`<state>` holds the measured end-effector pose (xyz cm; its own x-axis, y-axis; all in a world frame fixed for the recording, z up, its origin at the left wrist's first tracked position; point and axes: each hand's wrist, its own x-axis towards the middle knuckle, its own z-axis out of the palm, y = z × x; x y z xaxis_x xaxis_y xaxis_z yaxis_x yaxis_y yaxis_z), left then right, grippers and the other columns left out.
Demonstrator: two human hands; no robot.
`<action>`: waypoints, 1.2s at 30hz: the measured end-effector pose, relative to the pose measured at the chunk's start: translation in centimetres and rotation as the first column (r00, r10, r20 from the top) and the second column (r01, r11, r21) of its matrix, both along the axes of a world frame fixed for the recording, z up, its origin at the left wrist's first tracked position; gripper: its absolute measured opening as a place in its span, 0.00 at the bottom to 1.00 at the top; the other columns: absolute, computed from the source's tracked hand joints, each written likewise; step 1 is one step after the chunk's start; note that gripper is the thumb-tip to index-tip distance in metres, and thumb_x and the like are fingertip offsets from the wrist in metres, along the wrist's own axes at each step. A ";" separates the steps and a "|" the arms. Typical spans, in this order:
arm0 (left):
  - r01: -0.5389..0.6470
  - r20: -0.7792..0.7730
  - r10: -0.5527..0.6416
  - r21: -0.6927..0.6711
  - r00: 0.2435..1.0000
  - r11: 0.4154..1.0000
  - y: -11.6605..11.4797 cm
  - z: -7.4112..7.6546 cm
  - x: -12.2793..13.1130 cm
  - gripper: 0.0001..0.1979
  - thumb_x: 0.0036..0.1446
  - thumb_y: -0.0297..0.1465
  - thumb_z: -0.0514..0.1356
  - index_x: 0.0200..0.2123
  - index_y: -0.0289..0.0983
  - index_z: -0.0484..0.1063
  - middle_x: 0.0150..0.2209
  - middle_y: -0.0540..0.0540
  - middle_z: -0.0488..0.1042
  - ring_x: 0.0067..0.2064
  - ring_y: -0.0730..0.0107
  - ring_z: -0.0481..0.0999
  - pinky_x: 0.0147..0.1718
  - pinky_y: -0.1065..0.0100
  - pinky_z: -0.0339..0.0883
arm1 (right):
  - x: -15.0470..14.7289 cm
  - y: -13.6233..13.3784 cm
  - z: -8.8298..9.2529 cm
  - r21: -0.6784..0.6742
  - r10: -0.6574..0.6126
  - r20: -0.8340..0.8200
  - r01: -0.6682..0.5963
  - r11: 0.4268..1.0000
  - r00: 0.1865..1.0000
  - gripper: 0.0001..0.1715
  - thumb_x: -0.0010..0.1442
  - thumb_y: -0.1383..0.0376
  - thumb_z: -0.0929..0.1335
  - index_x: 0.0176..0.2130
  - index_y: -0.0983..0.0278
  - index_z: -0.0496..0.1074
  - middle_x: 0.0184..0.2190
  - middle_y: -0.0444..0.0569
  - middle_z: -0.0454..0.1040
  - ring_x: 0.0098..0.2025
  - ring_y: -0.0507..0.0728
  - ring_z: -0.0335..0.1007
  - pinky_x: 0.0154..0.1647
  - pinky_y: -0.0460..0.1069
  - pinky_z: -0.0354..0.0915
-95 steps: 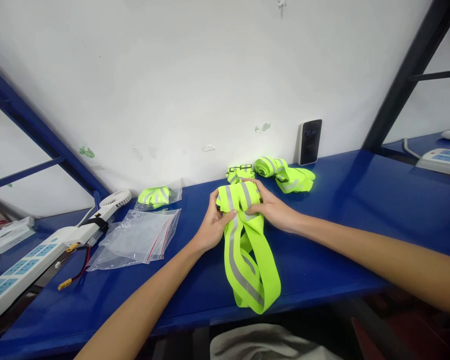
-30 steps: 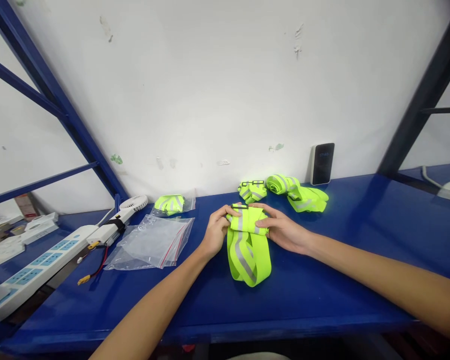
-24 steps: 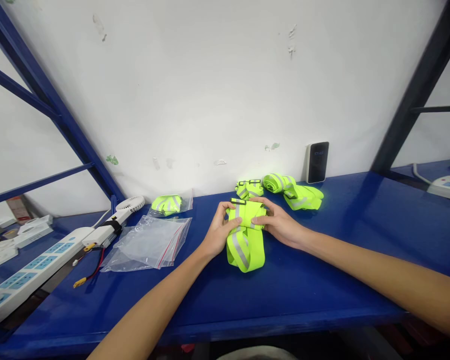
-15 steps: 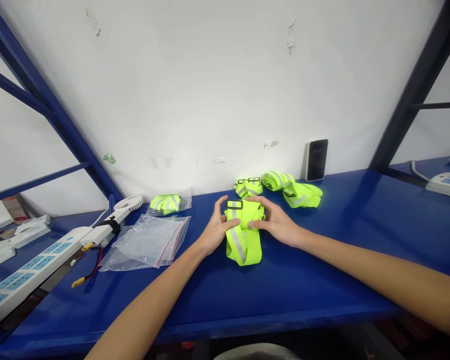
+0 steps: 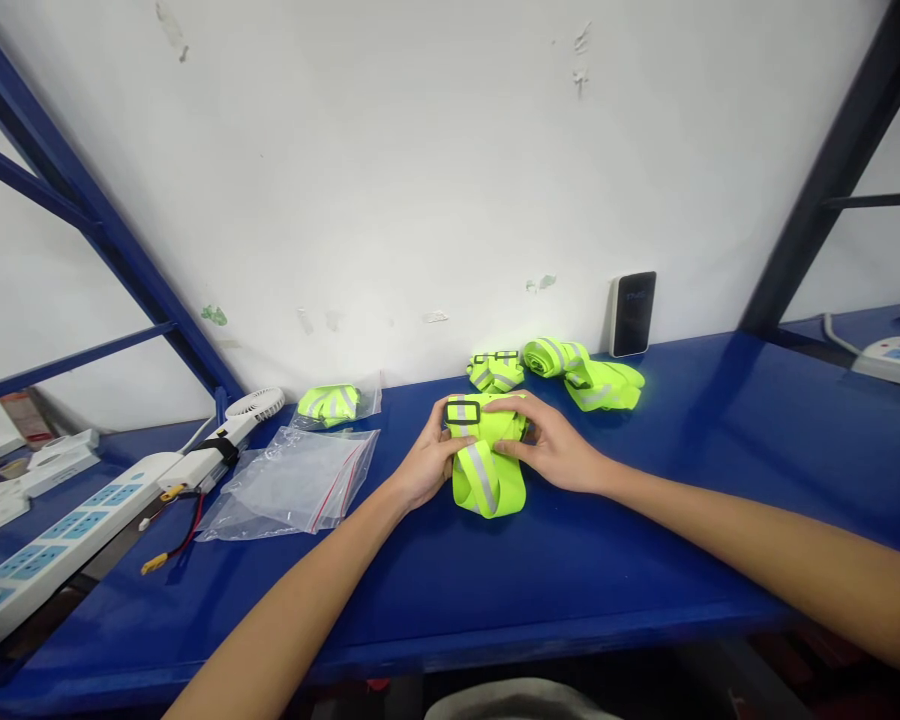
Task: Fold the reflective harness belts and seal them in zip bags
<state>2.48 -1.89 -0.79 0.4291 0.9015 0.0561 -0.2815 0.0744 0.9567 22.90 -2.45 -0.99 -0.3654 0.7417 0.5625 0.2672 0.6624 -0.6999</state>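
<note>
From here I see a thick, soft-looking roll of neon-yellow webbing (image 5: 487, 428), silver-striped, over the middle of the glossy blue table (image 5: 607, 560). The left hand (image 5: 424, 462) grips its left side, the right hand (image 5: 561, 447) its right. The rigid black rectangular buckle (image 5: 463, 403) faces up more fully than a second ago, and the trailing loop (image 5: 508, 495) has shortened. Wrinkled clear bags (image 5: 289, 480) lie leftward.

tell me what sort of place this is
Probably a workshop or small workroom: there's a blue metal-looking bench against a marked white wall, a long power strip, and clear plastic bags near the reflective strap being handled.
</note>
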 end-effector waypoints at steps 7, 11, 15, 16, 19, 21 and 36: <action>0.014 0.091 -0.012 -0.018 0.996 1.000 0.0 0.1 -0.1 0.30 0.50 0.29 0.65 0.56 0.46 0.60 0.47 0.48 0.73 0.42 0.65 0.76 0.40 0.65 0.70 | -0.3 -0.3 0.3 0.054 -0.036 0.033 0.034 0.998 0.999 0.18 0.59 0.64 0.70 0.50 0.56 0.71 0.49 0.51 0.68 0.52 0.63 0.66 0.54 0.59 0.62; 0.046 0.112 -0.050 0.038 0.992 0.998 -0.4 0.1 -0.4 0.43 0.51 0.32 0.67 0.66 0.52 0.48 0.52 0.45 0.71 0.50 0.61 0.75 0.50 0.60 0.67 | -0.4 -0.1 -0.1 0.091 -0.062 0.037 0.059 0.994 0.997 0.18 0.59 0.65 0.70 0.49 0.56 0.70 0.49 0.51 0.68 0.53 0.63 0.66 0.54 0.59 0.63; 0.037 0.038 -0.039 0.069 0.998 0.997 -0.4 -0.2 -0.5 0.55 0.44 0.29 0.72 0.68 0.53 0.43 0.58 0.43 0.67 0.56 0.57 0.71 0.55 0.57 0.64 | -0.5 0.1 -0.5 0.119 -0.083 0.066 0.075 0.990 0.994 0.17 0.59 0.66 0.69 0.49 0.56 0.70 0.49 0.52 0.67 0.52 0.62 0.66 0.54 0.59 0.63; 0.032 0.021 -0.033 0.081 0.999 0.996 -0.3 -0.3 -0.5 0.56 0.43 0.27 0.72 0.68 0.53 0.43 0.59 0.43 0.66 0.57 0.57 0.70 0.55 0.57 0.63 | -0.5 0.1 -0.6 0.129 -0.083 0.082 0.072 0.989 0.993 0.18 0.59 0.67 0.68 0.50 0.56 0.70 0.50 0.52 0.66 0.52 0.62 0.67 0.53 0.58 0.64; 0.030 0.007 -0.031 0.104 0.999 0.994 0.0 -0.6 -0.4 0.53 0.44 0.25 0.72 0.67 0.52 0.46 0.58 0.43 0.66 0.57 0.59 0.70 0.55 0.57 0.64 | -0.6 -0.1 -0.5 0.154 -0.085 0.124 0.066 0.986 0.989 0.19 0.59 0.69 0.67 0.50 0.57 0.69 0.51 0.52 0.65 0.51 0.62 0.68 0.51 0.57 0.66; 0.022 0.018 -0.024 0.086 1.000 0.996 0.2 -0.8 -0.4 0.51 0.46 0.25 0.70 0.67 0.52 0.46 0.57 0.44 0.68 0.55 0.60 0.70 0.54 0.57 0.65 | -0.7 -0.2 -0.4 0.168 -0.092 0.145 0.068 0.984 0.985 0.20 0.59 0.70 0.67 0.51 0.58 0.69 0.51 0.53 0.64 0.51 0.62 0.68 0.51 0.57 0.66; -0.067 0.013 0.067 -0.011 0.998 0.998 0.3 -0.6 -0.2 0.42 0.36 0.16 0.63 0.57 0.45 0.63 0.49 0.47 0.72 0.47 0.62 0.73 0.42 0.66 0.68 | -0.3 -0.9 -0.1 0.247 -0.032 0.160 -0.009 0.969 0.987 0.20 0.64 0.65 0.66 0.55 0.56 0.68 0.52 0.53 0.64 0.54 0.61 0.65 0.55 0.56 0.65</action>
<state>2.28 -1.55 -1.43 0.3667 0.9289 0.0520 -0.2989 0.0646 0.9521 22.56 -3.31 -1.08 -0.4586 0.5926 0.6622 0.3716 0.8048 -0.4628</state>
